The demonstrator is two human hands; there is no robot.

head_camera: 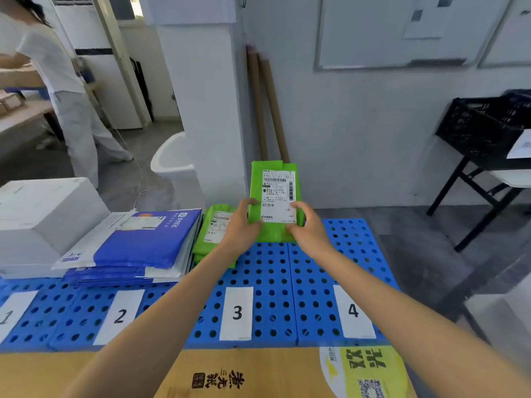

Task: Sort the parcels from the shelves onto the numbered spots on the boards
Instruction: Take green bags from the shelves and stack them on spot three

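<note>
I hold a green plastic parcel (274, 179) with a white shipping label upright above the far edge of the blue perforated board (275, 271). My left hand (241, 225) grips its lower left edge and my right hand (309, 228) its lower right edge. Another green parcel (214, 234) lies flat behind the label 3 (237, 313). Blue and white mailers (138, 242) are stacked behind the label 2 (120, 315). A white box (43, 214) stands behind the label 1 (8, 315). The label 4 (353, 311) has bare board behind it.
A brown cardboard box (258, 374) with a yellow sticker lies at the near edge. A black crate (482, 124) sits on a black stand at the right. Cardboard tubes (270, 104) lean on the wall. A person in white (66, 90) stands at the far left.
</note>
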